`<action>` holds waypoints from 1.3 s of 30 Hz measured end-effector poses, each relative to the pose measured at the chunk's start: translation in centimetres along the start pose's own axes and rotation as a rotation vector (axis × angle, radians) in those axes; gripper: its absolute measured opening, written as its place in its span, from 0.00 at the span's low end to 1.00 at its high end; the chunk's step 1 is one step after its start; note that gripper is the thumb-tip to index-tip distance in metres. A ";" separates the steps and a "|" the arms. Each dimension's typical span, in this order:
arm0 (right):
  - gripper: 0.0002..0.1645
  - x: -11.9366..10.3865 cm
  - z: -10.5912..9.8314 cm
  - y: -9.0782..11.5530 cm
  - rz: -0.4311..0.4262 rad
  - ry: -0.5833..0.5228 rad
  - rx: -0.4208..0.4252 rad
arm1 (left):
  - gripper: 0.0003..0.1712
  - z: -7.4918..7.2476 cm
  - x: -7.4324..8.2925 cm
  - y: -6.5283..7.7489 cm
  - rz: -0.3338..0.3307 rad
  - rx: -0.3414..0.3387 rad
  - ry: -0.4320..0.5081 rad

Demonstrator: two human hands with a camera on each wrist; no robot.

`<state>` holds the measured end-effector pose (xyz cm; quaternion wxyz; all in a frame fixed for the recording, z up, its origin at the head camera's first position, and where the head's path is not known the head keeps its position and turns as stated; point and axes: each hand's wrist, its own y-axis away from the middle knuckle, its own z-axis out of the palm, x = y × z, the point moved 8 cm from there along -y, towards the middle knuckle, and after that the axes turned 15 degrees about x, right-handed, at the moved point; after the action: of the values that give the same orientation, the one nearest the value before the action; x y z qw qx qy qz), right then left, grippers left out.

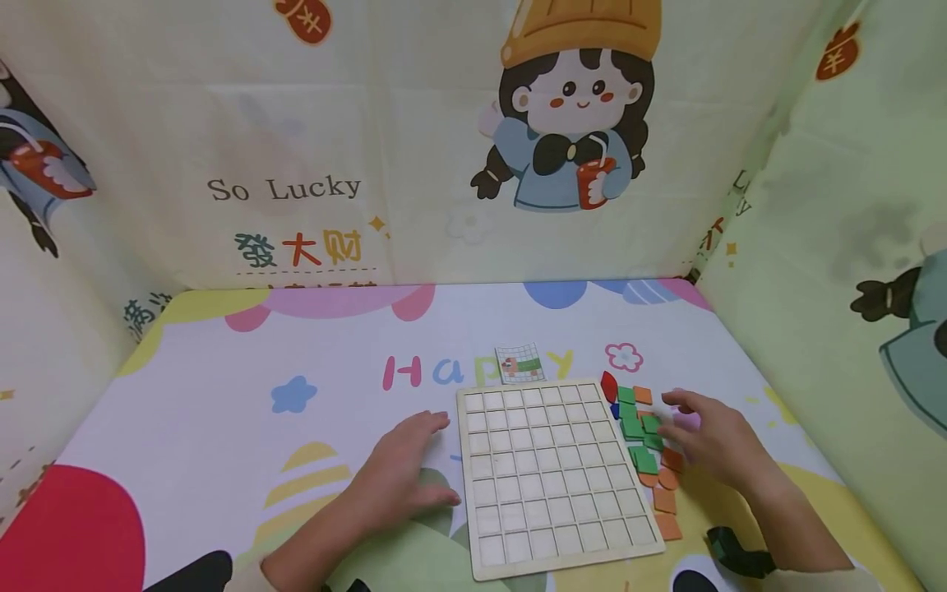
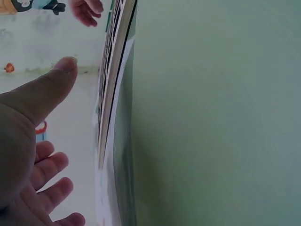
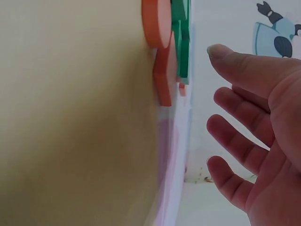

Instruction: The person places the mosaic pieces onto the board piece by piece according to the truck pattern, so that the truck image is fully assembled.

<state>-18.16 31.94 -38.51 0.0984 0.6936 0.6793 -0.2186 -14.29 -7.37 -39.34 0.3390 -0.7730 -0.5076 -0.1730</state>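
A pale wooden grid board (image 1: pixel 546 477) lies on the table, its square cells bare. My left hand (image 1: pixel 405 467) hovers at its left edge with fingers and thumb spread, holding nothing. Along the right edge is a loose cluster of flat pieces: green squares (image 1: pixel 632 428), orange pieces (image 1: pixel 664 500), a red pointed oval piece (image 1: pixel 609 386) and a small blue piece (image 1: pixel 615 410). My right hand (image 1: pixel 713 436) is just right of this cluster, fingers relaxed and nothing in them. In the right wrist view, its fingertips are apart from an orange piece (image 3: pixel 165 70).
Behind the board lies a small card (image 1: pixel 520 363) with a gridded picture in green and red. A printed cloth (image 1: pixel 355 329) covers the table, and patterned fabric walls (image 1: pixel 414 148) rise at the back and both sides. A black curved object (image 1: pixel 740 555) is by the right forearm.
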 end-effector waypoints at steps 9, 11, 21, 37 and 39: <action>0.28 1.0 1.2 -0.1 0.037 -0.036 -0.055 | 0.43 2.1 1.1 -0.6 0.031 -0.111 -0.057; 0.28 0.9 1.2 -0.1 0.040 -0.041 -0.057 | 0.42 2.4 1.2 -0.6 0.031 -0.128 -0.061; 0.19 0.5 1.3 -0.2 -0.031 0.003 -0.041 | 0.43 3.0 1.3 -0.5 0.031 -0.182 -0.094; 0.19 0.0 1.3 -0.5 -0.071 0.038 -0.054 | 0.44 3.2 1.4 -0.8 0.044 -0.175 -0.111; 0.19 -0.1 1.3 -0.6 -0.070 0.036 -0.057 | 0.44 3.2 1.4 -0.8 0.043 -0.177 -0.110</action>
<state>-18.95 31.34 -39.58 0.0981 0.6700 0.7108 -0.1902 -14.66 -3.97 -40.52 0.2445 -0.8190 -0.4915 -0.1670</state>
